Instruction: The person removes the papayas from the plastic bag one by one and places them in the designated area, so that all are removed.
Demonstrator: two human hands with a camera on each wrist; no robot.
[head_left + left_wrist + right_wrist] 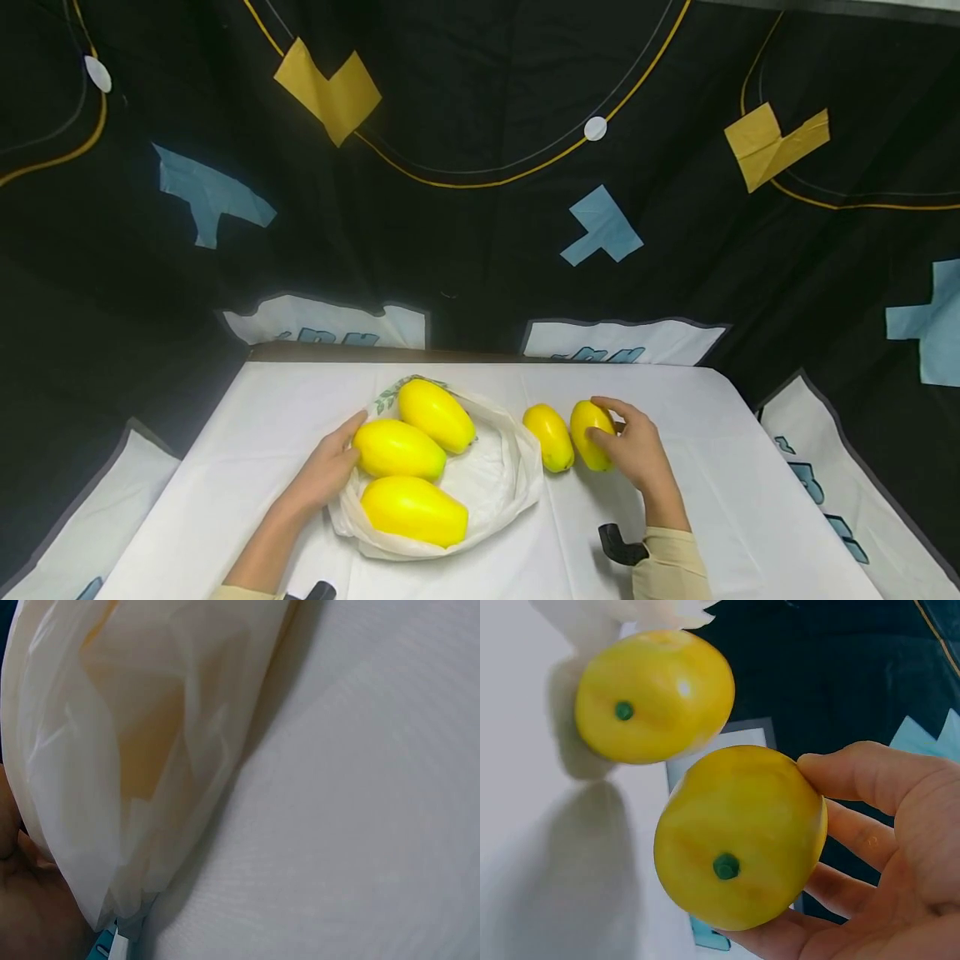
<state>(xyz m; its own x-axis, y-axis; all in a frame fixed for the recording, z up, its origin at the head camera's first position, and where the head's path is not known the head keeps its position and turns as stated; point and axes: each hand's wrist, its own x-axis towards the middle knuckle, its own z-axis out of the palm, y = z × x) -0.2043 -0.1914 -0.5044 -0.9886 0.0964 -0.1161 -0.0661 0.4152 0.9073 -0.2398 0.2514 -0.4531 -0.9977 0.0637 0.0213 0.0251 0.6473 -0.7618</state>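
Note:
My right hand (633,446) holds a yellow papaya (591,435), thumb on the near side and fingers around its far end. In the right wrist view the held papaya (739,840) shows its green stem end, with a shadow on the cloth apart from it. A second papaya (548,437) lies just left of it, beside the bag. My left hand (330,467) grips the left rim of a white plastic bag (498,487). The open bag holds three papayas (414,510). In the left wrist view, the bag's side (150,750) hides most of that hand's fingers.
A white cloth covers the table (750,500), with a dark back edge (390,354). Behind it hangs a black curtain (465,250) with yellow and blue tape pieces. Black wrist mounts (621,546) sit at both wrists.

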